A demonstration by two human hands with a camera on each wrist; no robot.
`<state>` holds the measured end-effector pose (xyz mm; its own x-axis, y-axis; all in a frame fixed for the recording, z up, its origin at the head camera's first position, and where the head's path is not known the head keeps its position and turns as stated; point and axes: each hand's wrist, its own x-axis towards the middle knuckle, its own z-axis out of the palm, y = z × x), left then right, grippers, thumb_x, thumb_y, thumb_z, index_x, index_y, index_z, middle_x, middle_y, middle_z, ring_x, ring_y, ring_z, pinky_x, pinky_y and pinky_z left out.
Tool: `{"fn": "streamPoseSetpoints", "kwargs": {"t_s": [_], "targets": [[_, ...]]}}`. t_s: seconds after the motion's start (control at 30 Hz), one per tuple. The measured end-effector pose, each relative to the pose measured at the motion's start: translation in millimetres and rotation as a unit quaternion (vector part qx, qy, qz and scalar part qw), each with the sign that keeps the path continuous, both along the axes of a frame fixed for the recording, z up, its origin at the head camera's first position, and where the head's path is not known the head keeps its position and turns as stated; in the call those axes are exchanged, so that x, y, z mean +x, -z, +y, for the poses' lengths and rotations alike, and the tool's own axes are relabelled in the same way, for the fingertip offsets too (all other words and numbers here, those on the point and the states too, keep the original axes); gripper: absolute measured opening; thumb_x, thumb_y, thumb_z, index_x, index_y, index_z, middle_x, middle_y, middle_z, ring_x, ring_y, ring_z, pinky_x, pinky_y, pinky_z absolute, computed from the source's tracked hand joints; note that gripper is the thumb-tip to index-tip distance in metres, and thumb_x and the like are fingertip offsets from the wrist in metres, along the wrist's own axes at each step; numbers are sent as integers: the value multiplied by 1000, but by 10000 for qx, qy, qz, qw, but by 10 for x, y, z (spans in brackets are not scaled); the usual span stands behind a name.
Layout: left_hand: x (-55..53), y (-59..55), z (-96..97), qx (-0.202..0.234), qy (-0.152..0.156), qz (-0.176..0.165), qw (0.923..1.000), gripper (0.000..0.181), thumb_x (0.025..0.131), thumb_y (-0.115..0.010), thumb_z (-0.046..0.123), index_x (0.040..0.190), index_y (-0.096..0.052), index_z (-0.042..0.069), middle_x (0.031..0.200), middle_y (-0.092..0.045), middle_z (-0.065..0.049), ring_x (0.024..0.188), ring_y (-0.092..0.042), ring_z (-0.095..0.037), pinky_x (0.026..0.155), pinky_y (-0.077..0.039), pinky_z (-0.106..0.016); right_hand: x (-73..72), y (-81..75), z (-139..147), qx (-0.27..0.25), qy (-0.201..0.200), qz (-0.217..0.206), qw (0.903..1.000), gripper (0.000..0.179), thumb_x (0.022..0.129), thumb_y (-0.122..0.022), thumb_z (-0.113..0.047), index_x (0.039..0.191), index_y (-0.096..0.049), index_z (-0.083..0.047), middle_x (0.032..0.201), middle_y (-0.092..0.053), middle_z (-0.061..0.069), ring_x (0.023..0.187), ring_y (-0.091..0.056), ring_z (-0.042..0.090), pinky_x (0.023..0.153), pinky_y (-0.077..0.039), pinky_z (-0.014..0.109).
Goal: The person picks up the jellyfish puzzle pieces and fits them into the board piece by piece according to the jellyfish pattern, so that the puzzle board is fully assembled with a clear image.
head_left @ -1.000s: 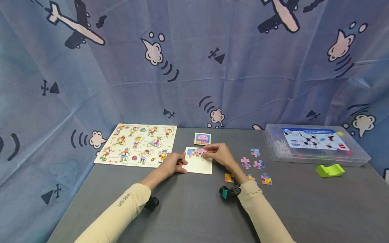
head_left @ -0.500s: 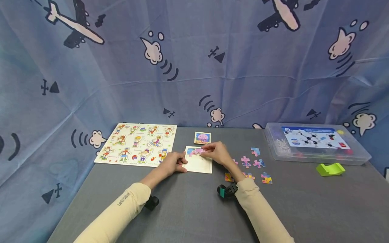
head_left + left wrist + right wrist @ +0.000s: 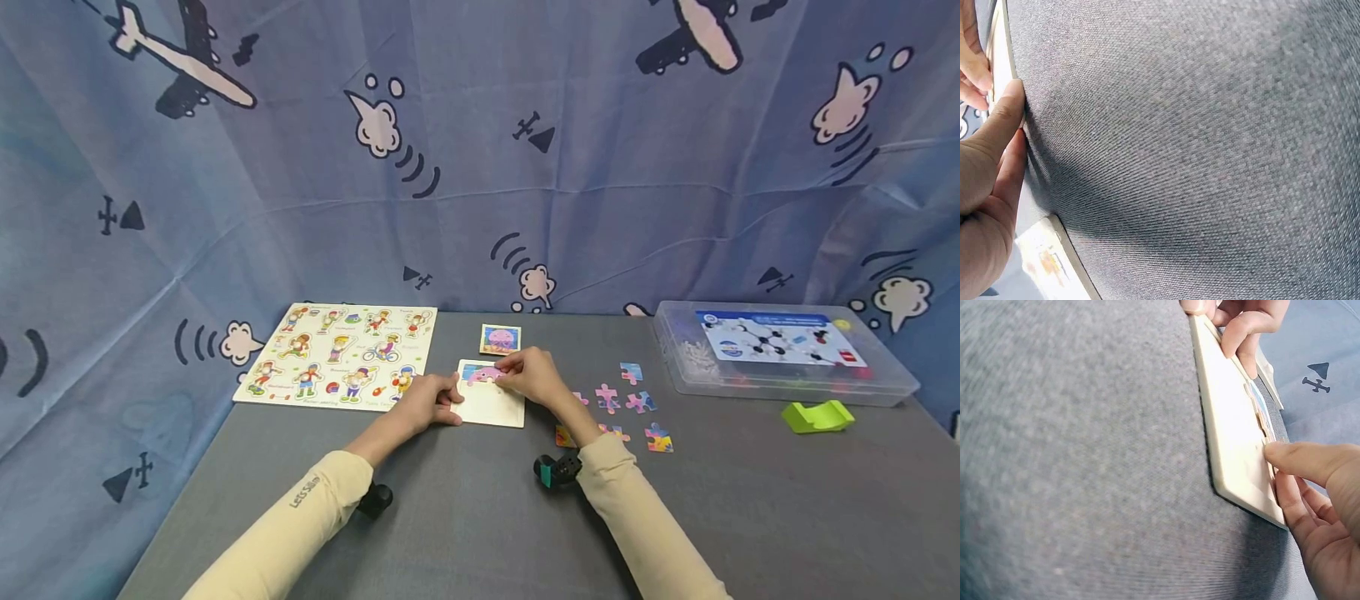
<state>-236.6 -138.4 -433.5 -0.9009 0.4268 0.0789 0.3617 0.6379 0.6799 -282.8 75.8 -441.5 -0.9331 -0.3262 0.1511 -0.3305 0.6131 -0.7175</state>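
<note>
A small pale wooden puzzle tray [image 3: 487,408] lies on the grey table, with a pink and blue strip of jigsaw pieces [image 3: 480,373] along its far side. My left hand [image 3: 423,404] holds the tray's left edge; the left wrist view shows the thumb [image 3: 1007,109] against the rim. At the tray's far right corner, my right hand [image 3: 536,379] pinches a pink puzzle piece that its fingers mostly cover. In the right wrist view the thumb [image 3: 1285,456] touches the strip. Several loose jigsaw pieces [image 3: 607,398] lie right of the tray, some partly behind the right forearm.
Behind the tray is a small jellyfish picture card [image 3: 500,339]. A large board with cartoon figures [image 3: 337,358] lies left, close to the left hand. At the right are a clear plastic box [image 3: 783,350] and a green block [image 3: 817,417]. A patterned curtain [image 3: 465,167] hangs behind.
My right hand has shifted slightly left and lowered the pink piece against the strip in the tray. The left hand has kept its place on the edge.
</note>
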Motion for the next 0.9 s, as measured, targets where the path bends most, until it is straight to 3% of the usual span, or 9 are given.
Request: {"fn": "streamPoseSetpoints", "kwargs": {"t_s": [0.27, 0.7, 0.9], "targets": [[0, 1, 9, 0, 78, 88, 9999, 23, 73, -81, 4, 91, -70, -6, 74, -64, -8, 62, -49, -9, 58, -42, -20, 25, -10, -10, -161, 64, 13, 9998, 19, 75, -78, -1, 93, -73, 4, 74, -66, 7, 65, -57, 12, 60, -45, 23], [17, -2, 4, 67, 61, -48, 9999, 21, 76, -79, 2, 92, -69, -7, 74, -63, -10, 63, -50, -8, 59, -44, -21, 42, 3, 16, -711, 46, -3, 9975, 22, 75, -74, 6, 96, -70, 8, 83, -68, 17, 71, -63, 20, 63, -49, 23], [8, 4, -5, 14, 20, 34, 10000, 22, 74, -80, 3, 92, -70, -6, 74, -62, -8, 63, -49, -9, 60, -43, -22, 20, 11, 92, -1387, -129, -486, 9891, 26, 79, -70, 10, 104, -66, 12, 95, -67, 24, 82, -65, 29, 66, -50, 20]]}}
